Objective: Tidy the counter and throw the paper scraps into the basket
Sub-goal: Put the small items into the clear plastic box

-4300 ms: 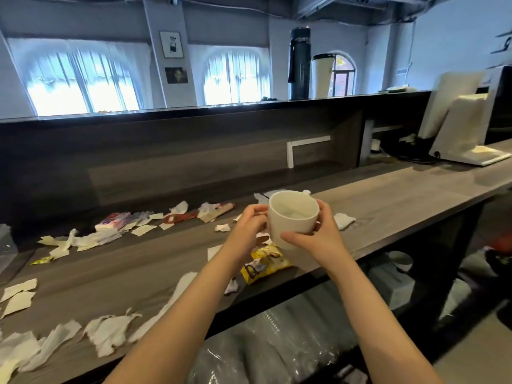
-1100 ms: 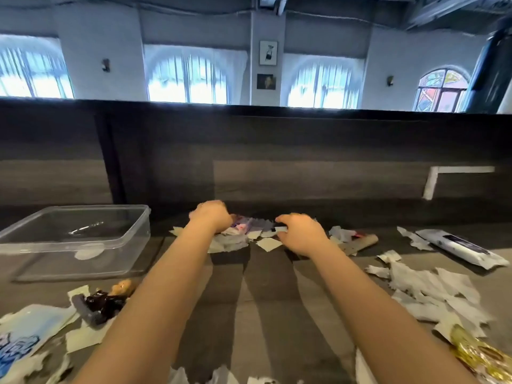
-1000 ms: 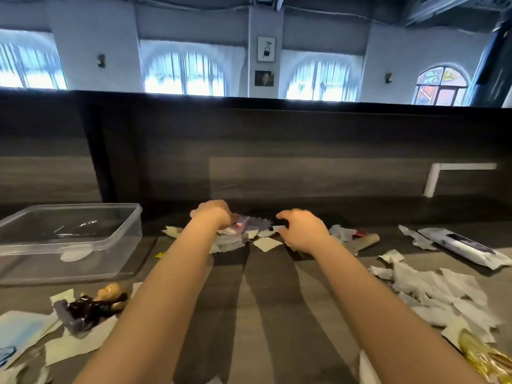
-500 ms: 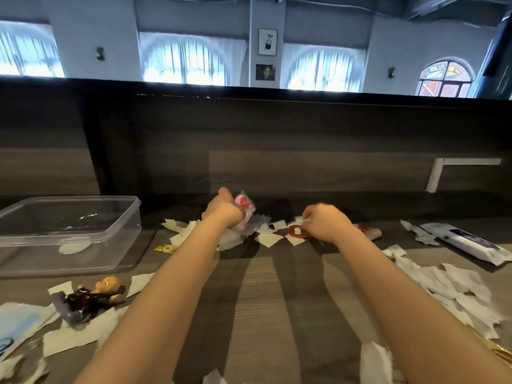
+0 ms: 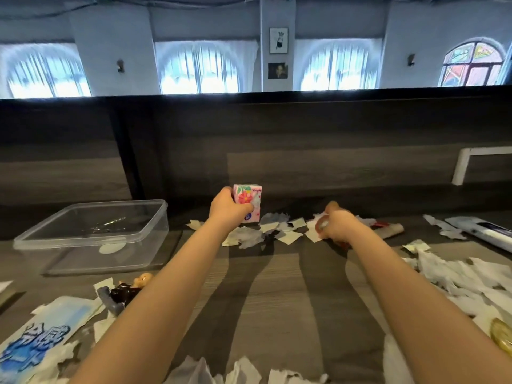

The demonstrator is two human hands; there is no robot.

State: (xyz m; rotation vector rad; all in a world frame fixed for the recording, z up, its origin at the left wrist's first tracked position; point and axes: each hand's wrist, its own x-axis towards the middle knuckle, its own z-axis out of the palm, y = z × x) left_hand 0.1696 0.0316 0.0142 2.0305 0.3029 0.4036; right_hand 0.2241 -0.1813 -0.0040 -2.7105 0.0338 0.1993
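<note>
Reaching across a littered counter (image 5: pixel 277 306), a person stretches both bare arms away from the camera. Torn white paper scraps (image 5: pixel 241 372) line the near edge at 6 o'clock. A blue-and-white wrapper (image 5: pixel 41 336) lies at 7 o'clock, and a gold wrapper (image 5: pixel 502 335) is cut off by the frame at 4 o'clock. Just beyond the blue wrapper, a small dark-clothed figurine (image 5: pixel 130 289) lies on its side, partly on paper. More scraps spread in a loose heap (image 5: pixel 457 278) at 3 o'clock.

A clear plastic tub (image 5: pixel 91 234) sits at 9 o'clock, well apart from both hands. Farther out at 12 o'clock, the left hand (image 5: pixel 228 210) is raised off the surface. Its fingers and thumb are wrapped round a pink flowered tissue pack (image 5: pixel 249 199), held upright above a cluster of small scraps (image 5: pixel 277 231). At 1 o'clock the right hand (image 5: pixel 336 225) hovers low over the same cluster with its fingers curled downward. Something red shows beneath it, but whether the fingers have hold of anything cannot be told.

A brown tube (image 5: pixel 393 231) lies just beyond that hand, and a white packet (image 5: pixel 482 231) rests at 2 o'clock. A dark wood-grain back panel (image 5: pixel 304 139) rises behind the counter. Above it are arched windows (image 5: pixel 199 70) and two framed pictures (image 5: pixel 278 54) on a pillar at 12 o'clock.
</note>
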